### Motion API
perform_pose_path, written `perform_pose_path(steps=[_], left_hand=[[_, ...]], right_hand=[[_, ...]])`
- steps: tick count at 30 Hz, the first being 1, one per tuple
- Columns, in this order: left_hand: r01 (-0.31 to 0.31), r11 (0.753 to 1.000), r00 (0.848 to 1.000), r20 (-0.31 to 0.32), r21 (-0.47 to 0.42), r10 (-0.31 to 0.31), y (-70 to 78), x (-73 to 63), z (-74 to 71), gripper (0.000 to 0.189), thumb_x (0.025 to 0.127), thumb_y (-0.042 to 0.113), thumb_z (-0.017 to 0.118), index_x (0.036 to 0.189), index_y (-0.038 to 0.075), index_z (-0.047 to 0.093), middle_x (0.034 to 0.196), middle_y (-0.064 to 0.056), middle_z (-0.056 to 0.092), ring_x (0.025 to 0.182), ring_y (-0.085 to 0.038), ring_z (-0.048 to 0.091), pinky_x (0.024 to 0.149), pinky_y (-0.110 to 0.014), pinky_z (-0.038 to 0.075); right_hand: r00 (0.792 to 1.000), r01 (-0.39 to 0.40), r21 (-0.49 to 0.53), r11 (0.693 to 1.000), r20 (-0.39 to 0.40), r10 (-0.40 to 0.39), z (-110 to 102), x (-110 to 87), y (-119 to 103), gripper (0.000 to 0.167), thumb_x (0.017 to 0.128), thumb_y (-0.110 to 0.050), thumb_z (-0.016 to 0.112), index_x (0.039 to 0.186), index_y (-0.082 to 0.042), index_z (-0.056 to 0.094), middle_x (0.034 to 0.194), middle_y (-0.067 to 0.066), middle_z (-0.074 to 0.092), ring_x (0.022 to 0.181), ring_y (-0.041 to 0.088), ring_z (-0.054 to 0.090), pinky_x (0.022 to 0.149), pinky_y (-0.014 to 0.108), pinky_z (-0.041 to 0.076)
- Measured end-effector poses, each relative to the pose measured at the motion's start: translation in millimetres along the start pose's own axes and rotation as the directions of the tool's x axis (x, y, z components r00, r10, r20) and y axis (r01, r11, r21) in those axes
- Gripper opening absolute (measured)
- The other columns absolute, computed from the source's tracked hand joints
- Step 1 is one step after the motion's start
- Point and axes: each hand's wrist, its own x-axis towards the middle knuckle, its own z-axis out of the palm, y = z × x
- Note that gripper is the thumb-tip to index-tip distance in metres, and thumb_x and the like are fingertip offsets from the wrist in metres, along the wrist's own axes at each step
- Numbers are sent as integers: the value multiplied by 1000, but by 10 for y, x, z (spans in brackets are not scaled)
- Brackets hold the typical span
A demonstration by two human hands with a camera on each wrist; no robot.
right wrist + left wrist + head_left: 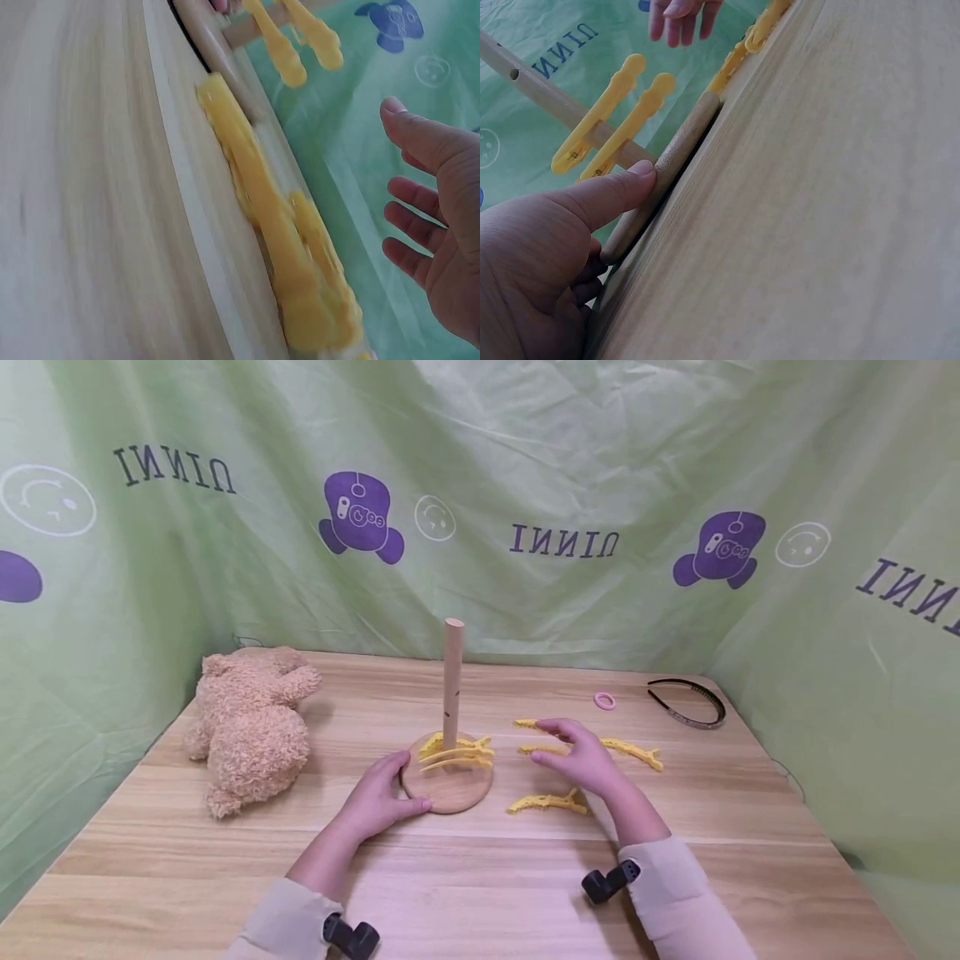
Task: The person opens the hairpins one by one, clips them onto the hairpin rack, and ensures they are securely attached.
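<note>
My left hand (380,802) grips the edge of a round wooden base (456,797), thumb on its rim and fingers around the side. From the base rises an upright wooden post (453,685). Yellow alligator hair clips (626,135) sit low on the post, jutting out sideways. To the right, my right hand (585,760) hovers above more yellow clips on the table, its fingers loosely spread and nothing between them. A clip (547,803) lies nearer the front; another clip (637,753) lies just right of the hand, and others are partly hidden beneath it.
A fluffy tan teddy bear (258,735) lies at the left of the wooden table (465,893). At the back right are a pink hair tie (603,701) and a black headband (693,720). A green printed curtain (480,585) encloses the table behind and at both sides.
</note>
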Motion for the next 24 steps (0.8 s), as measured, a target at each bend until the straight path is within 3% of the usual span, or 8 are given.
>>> perform_pose_path(steps=[11,16,24], left_hand=[[0,1000,1000,4,3,0,22,5,-10,92,74,33,85,143,-8,41,149,-28,41,140,-46,35,118,-57,27],[-2,1000,1000,1,7,2,21,9,-10,92,73,33,85,143,-8,41,149,-28,42,140,-46,36,118,-57,28],[-5,1000,1000,3,8,5,13,-2,-8,92,74,33,85,143,-8,41,149,-28,41,141,-46,35,119,-57,27]], right_hand=[[989,-133,-61,989,-73,129,-452,-189,467,65,87,-34,73,141,-8,49,147,20,47,136,46,39,113,63,31],[981,-178,-90,980,-92,170,-662,-269,644,65,90,-29,71,143,-3,45,150,27,39,139,50,31,114,67,23],[961,-262,-77,962,-110,253,-893,-372,996,70,88,-32,73,144,-2,43,152,31,33,139,54,27,114,69,21]])
